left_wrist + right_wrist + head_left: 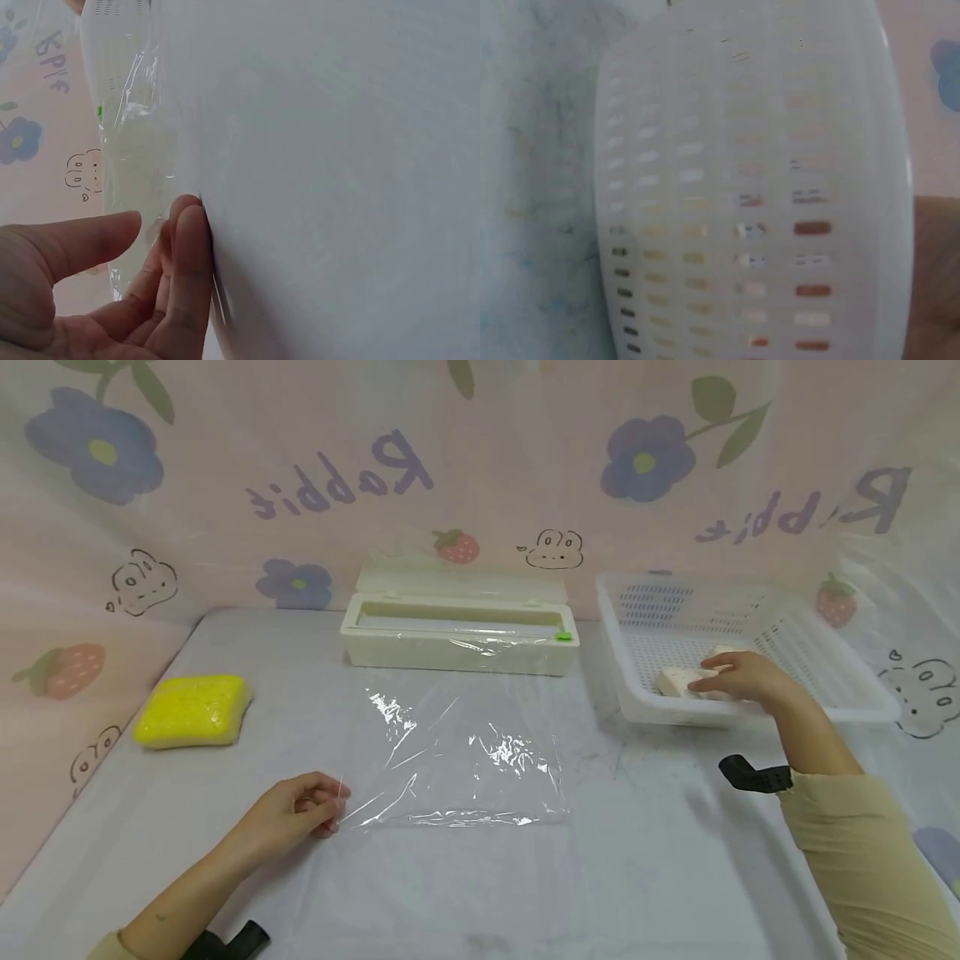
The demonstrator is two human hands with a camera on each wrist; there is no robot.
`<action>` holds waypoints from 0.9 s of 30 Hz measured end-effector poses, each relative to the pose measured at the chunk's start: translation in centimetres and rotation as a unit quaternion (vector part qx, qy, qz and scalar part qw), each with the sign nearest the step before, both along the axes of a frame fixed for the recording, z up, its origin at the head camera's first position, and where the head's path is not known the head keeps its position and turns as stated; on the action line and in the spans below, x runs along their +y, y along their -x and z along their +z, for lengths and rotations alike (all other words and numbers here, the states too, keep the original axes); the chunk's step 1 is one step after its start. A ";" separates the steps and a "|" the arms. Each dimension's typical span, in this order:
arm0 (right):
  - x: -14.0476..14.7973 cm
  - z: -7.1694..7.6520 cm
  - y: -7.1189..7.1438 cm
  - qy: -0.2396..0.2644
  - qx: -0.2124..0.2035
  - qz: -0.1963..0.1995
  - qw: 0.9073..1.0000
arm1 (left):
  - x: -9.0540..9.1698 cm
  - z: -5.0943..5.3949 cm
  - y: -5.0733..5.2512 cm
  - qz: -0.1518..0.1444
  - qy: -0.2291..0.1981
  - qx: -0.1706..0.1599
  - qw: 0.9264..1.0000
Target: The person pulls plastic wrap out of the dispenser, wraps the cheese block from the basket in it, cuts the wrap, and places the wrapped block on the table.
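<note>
Printed curtain (495, 477) hung behind the dispenser box (457, 653), used as reference below. Pale table (435, 893) spread under and in front of the dispenser box. White perforated basket (656, 711) set right of it. Clear film (465, 768) draped over its front wall and laid, wrinkled, on the table ahead of it. Dispenser box is cream, with its lid (461, 585) raised at the back. Yellow block (191, 710), shiny on top, placed left and forward of it, well apart.

Left hand (303, 806): placed forward and left of the dispenser box, at the film's near-left corner. Fingers part-bent, thumb seen apart from them in the left wrist view; whether the film edge is touched can't be told.

Right hand (738, 677): held inside the basket, right of the dispenser box, fingers over 2 white blocks (675, 681). Whether 1 is gripped or just touched can't be told; mostly hidden by the basket wall in the right wrist view.

Green tab (564, 636) fitted at the dispenser box's right end.
</note>
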State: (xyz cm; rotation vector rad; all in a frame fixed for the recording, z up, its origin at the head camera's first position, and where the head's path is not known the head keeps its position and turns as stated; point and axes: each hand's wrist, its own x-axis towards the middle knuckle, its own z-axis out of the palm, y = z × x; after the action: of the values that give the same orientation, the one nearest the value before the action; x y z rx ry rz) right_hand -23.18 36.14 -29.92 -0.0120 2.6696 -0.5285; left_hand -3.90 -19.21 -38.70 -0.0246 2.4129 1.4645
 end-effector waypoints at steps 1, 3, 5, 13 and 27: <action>0.1 -0.1 0.1 -0.016 -0.004 0.003 1.000 | 0.0 0.0 0.0 -0.001 -0.010 -0.004 1.000; 0.3 -0.2 0.3 -0.044 -0.009 0.014 0.999 | 0.0 0.0 0.0 -0.004 -0.028 -0.010 1.000; 0.5 -0.4 0.5 -0.063 -0.009 0.028 0.998 | 0.0 0.0 0.1 -0.010 -0.037 -0.013 0.999; 1.1 -0.3 0.2 -0.009 -0.023 0.053 0.998 | 0.1 -0.2 0.0 -0.008 -0.031 -0.015 0.999; 0.6 -1.2 -0.7 -0.028 0.143 0.000 0.989 | 0.0 -0.2 0.1 -0.011 -0.031 -0.019 0.999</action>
State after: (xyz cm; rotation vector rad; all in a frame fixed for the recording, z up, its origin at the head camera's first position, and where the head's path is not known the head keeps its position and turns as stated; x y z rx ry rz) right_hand -22.46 36.74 -31.08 -0.0758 2.9638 -0.4825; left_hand -3.97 -19.19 -38.91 -0.0112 2.3301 1.5143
